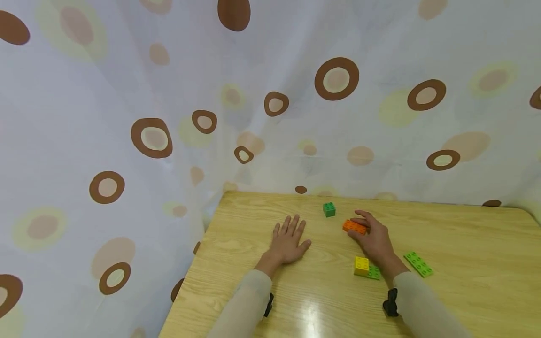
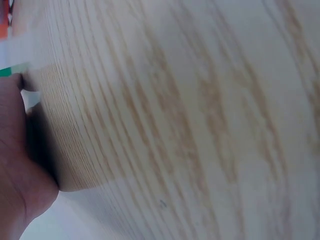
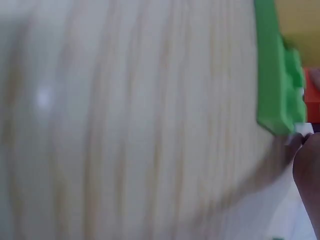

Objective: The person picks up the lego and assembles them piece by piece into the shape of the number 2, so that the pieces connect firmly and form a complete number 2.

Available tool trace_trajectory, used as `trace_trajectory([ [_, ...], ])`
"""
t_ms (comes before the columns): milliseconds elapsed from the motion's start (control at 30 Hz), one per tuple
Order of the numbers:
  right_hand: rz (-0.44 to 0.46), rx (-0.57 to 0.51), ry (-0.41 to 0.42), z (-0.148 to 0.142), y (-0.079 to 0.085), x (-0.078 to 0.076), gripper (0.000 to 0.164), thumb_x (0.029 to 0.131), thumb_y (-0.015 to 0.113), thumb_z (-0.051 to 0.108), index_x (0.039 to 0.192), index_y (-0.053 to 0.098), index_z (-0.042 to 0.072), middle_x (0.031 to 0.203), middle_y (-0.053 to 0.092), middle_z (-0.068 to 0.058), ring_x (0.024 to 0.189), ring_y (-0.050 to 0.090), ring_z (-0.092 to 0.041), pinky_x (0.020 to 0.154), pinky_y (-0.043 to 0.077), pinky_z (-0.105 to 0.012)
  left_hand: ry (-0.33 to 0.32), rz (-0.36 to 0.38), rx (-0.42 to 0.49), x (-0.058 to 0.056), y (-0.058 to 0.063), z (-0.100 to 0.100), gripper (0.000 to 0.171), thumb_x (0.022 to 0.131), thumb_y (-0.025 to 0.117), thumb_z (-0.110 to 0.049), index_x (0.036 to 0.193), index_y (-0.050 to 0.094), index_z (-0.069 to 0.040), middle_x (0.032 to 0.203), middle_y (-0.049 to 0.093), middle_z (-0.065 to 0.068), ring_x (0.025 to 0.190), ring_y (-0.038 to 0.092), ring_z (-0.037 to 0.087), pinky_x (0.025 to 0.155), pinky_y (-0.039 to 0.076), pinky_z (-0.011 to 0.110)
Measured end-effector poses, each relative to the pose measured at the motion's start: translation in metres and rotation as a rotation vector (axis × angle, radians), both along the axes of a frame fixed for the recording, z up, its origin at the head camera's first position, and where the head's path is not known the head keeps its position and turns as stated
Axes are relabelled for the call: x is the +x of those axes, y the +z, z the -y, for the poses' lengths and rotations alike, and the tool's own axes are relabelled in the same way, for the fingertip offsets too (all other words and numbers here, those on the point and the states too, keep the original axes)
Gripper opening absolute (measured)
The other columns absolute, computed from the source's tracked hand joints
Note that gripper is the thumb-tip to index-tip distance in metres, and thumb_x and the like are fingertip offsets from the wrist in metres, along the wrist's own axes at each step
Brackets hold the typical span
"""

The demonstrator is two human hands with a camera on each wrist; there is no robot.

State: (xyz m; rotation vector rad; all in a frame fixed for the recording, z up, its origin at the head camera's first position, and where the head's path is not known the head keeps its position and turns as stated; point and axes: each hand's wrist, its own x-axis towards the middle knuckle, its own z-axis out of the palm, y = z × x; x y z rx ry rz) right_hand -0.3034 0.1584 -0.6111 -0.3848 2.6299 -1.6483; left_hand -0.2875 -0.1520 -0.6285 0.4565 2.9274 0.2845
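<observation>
My right hand [image 1: 376, 240] pinches an orange toy building brick [image 1: 353, 226] at its right end, thumb on the near side and fingers on the far side. Just nearer to me, a yellow brick [image 1: 361, 266] sits on one end of a light green brick plate [image 1: 374, 272], beside the right wrist. In the right wrist view that green plate [image 3: 272, 85] stands close to the camera, with part of the orange brick [image 3: 312, 107] beyond it. To the left, my left hand [image 1: 287, 243] rests palm down on the table with fingers spread, holding nothing.
A dark green brick [image 1: 329, 209] stands near the back of the wooden table [image 1: 236, 244], between the hands. Another light green plate [image 1: 418, 264] lies right of the right wrist. Behind and left of the table hangs a patterned curtain [image 1: 270, 136].
</observation>
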Motion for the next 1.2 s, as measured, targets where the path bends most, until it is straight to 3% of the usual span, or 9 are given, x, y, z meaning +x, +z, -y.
trace_trajectory([
  [67,-0.029,-0.008,0.013,-0.007,0.006,0.003,0.066,0.105,0.07,0.025,0.162,0.04,0.014,0.149,0.061,-0.014,0.128,0.062,-0.037,0.087,0.056,-0.019,-0.005,-0.002,-0.018,-0.002,0.005,-0.001,0.076,0.109,0.019,-0.067,0.172,0.002,-0.027,0.178,-0.011,-0.002,0.163,-0.014,0.023,0.129,-0.001,0.057],
  [133,-0.09,0.005,0.025,-0.014,0.016,0.006,0.063,0.104,0.071,0.023,0.16,0.044,0.013,0.145,0.064,-0.014,0.127,0.063,-0.032,0.089,0.052,-0.013,-0.004,0.004,-0.013,-0.002,0.011,-0.001,0.076,0.11,0.02,-0.066,0.172,0.003,-0.026,0.178,-0.011,-0.002,0.163,-0.014,0.023,0.129,-0.002,0.057],
  [333,-0.327,0.061,0.017,-0.031,0.052,0.018,0.057,0.098,0.077,0.009,0.15,0.055,0.006,0.13,0.074,-0.013,0.113,0.059,0.013,0.095,0.043,-0.004,-0.008,0.006,0.002,0.0,0.016,-0.001,0.076,0.11,0.02,-0.066,0.172,0.004,-0.025,0.178,-0.01,-0.002,0.163,-0.015,0.023,0.129,-0.003,0.057],
  [667,-0.387,0.051,0.043,-0.05,0.081,0.061,0.058,0.095,0.078,0.0,0.149,0.058,0.01,0.128,0.075,-0.01,0.113,0.062,0.009,0.096,0.044,-0.005,-0.037,0.002,0.048,-0.003,0.029,-0.012,0.075,0.111,0.025,-0.061,0.172,0.008,-0.02,0.179,-0.007,0.004,0.164,-0.011,0.03,0.128,-0.002,0.061],
  [767,-0.385,0.046,0.072,-0.052,0.079,0.072,0.058,0.094,0.078,-0.001,0.148,0.059,0.011,0.128,0.075,-0.009,0.112,0.064,0.006,0.096,0.045,-0.006,-0.036,0.007,0.145,-0.001,0.043,-0.024,0.073,0.111,0.043,-0.053,0.17,0.023,-0.015,0.178,0.009,0.011,0.164,0.002,0.034,0.126,0.002,0.066],
  [900,-0.366,0.032,0.097,-0.053,0.069,0.084,0.056,0.093,0.078,-0.002,0.145,0.06,0.01,0.126,0.075,-0.008,0.113,0.066,0.002,0.098,0.046,-0.008,-0.135,0.021,0.36,0.013,0.059,-0.056,0.074,0.1,0.072,-0.046,0.161,0.044,-0.016,0.164,0.046,0.003,0.155,0.037,0.024,0.126,0.013,0.066],
  [1000,-0.342,0.047,0.105,-0.052,0.06,0.092,0.054,0.094,0.079,0.002,0.144,0.061,0.01,0.126,0.076,-0.005,0.114,0.067,-0.001,0.1,0.045,-0.009,-0.211,0.091,0.495,0.031,0.056,-0.086,0.08,0.093,0.08,-0.049,0.159,0.047,-0.02,0.149,0.061,-0.008,0.143,0.052,0.012,0.127,0.019,0.06],
  [1067,-0.322,0.063,0.112,-0.05,0.054,0.096,0.052,0.095,0.078,0.005,0.144,0.061,0.011,0.126,0.076,-0.002,0.115,0.069,-0.004,0.1,0.045,-0.01,-0.202,0.14,0.584,0.044,0.051,-0.102,0.079,0.091,0.083,-0.049,0.157,0.05,-0.02,0.143,0.066,-0.01,0.138,0.055,0.01,0.126,0.026,0.054],
  [1200,-0.291,0.086,0.112,-0.049,0.043,0.103,0.049,0.096,0.078,0.009,0.143,0.062,0.011,0.126,0.076,0.001,0.116,0.07,-0.011,0.101,0.048,-0.016,-0.145,0.123,0.702,0.062,0.044,-0.126,0.067,0.088,0.087,-0.044,0.145,0.062,-0.019,0.134,0.069,-0.012,0.129,0.061,0.008,0.115,0.046,0.038],
])
